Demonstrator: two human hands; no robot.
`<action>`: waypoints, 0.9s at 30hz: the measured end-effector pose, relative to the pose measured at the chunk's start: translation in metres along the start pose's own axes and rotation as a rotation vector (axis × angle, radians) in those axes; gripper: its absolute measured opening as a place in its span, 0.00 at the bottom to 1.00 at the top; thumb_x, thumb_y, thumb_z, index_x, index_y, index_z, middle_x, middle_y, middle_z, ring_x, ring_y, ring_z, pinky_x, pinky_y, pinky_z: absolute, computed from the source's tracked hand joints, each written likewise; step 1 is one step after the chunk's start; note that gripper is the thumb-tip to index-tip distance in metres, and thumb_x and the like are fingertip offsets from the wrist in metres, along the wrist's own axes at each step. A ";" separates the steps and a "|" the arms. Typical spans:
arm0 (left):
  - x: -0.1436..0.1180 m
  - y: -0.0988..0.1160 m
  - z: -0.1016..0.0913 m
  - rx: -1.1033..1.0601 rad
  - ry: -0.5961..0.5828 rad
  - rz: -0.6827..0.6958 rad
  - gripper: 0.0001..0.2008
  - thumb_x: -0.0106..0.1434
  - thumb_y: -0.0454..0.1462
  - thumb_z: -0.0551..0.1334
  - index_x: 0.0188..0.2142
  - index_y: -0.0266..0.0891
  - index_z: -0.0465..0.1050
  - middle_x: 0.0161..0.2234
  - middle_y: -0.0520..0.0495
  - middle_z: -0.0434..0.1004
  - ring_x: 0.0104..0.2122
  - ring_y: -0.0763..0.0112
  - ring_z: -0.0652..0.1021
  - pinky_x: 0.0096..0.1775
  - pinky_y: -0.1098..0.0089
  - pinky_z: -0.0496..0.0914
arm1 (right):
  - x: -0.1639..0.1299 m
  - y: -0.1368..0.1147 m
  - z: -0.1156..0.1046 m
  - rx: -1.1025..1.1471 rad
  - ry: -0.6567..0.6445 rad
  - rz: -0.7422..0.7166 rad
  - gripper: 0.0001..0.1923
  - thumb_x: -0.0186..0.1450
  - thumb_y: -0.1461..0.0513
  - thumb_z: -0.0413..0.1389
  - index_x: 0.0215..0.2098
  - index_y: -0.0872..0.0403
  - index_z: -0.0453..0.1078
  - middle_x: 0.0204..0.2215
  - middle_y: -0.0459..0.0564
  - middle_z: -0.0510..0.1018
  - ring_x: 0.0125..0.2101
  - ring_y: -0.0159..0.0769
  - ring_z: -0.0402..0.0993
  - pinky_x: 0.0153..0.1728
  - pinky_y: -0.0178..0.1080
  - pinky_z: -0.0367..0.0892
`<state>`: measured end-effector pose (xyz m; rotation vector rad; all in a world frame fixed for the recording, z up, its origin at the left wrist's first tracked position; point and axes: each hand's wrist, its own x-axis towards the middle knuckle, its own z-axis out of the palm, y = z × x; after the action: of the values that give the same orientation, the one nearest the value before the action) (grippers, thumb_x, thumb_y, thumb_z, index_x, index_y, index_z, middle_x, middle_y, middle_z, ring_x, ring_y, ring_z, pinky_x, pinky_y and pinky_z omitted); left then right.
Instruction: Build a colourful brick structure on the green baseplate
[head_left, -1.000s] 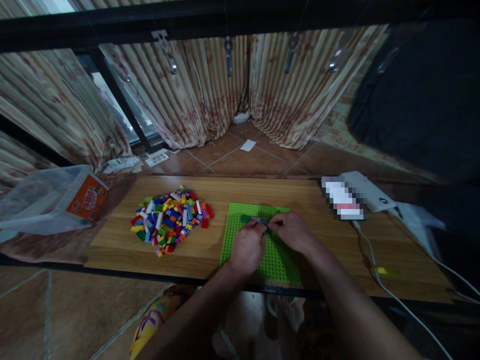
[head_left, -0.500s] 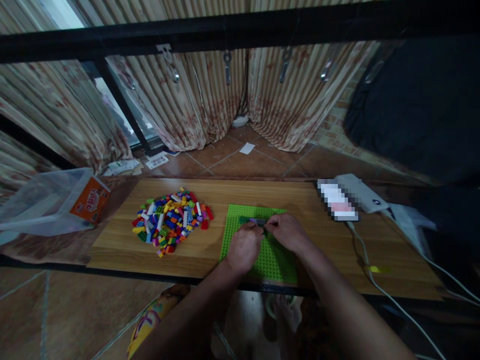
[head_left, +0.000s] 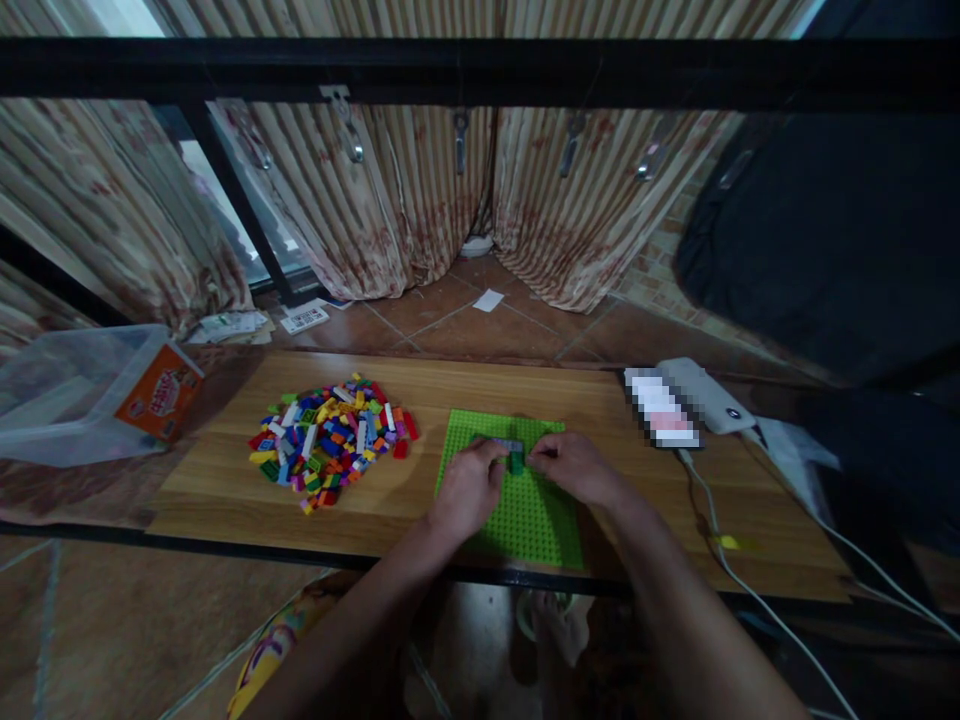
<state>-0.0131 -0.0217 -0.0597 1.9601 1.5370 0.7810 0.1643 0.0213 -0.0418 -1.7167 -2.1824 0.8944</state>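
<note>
"Which step?"
"Placing bricks [head_left: 516, 464], seemingly; they sit on the green baseplate [head_left: 532, 525]."
"Fingers [head_left: 492, 453]?"
"Left hand [head_left: 469, 490] curled over one end, right hand [head_left: 583, 468] pinched just beside; any grip, I can't tell."
"Next?"
"Probably careful alignment, then pressing."

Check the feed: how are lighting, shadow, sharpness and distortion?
Head view: dim overall, brighter at the left window; head view: shadow darkens the green baseplate below the right hand; head view: the dark green brick beside it lacks fine detail, and the phone screen is pixelated; head view: the clear bin looks stretched at left.
</note>
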 end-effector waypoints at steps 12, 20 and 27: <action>0.001 0.011 0.002 0.239 -0.068 -0.050 0.08 0.63 0.35 0.58 0.36 0.40 0.77 0.36 0.48 0.79 0.36 0.69 0.77 0.40 0.71 0.69 | -0.001 -0.004 0.001 -0.033 -0.063 -0.004 0.09 0.57 0.61 0.55 0.28 0.54 0.79 0.24 0.47 0.79 0.26 0.33 0.72 0.29 0.35 0.60; 0.002 0.016 0.007 0.299 -0.080 -0.142 0.10 0.63 0.35 0.56 0.33 0.40 0.77 0.36 0.47 0.80 0.36 0.68 0.78 0.40 0.69 0.69 | 0.000 -0.004 0.005 -0.017 -0.055 -0.012 0.10 0.55 0.64 0.55 0.25 0.54 0.79 0.20 0.46 0.78 0.24 0.32 0.70 0.27 0.34 0.59; 0.003 0.018 0.008 0.327 -0.105 -0.179 0.11 0.63 0.34 0.55 0.33 0.39 0.77 0.36 0.45 0.80 0.37 0.66 0.78 0.40 0.69 0.69 | -0.001 -0.007 0.007 0.016 -0.028 0.007 0.10 0.54 0.65 0.54 0.23 0.54 0.79 0.21 0.46 0.78 0.24 0.31 0.70 0.28 0.34 0.60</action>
<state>0.0052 -0.0232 -0.0521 2.0129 1.8355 0.3641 0.1551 0.0169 -0.0428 -1.7161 -2.1818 0.9407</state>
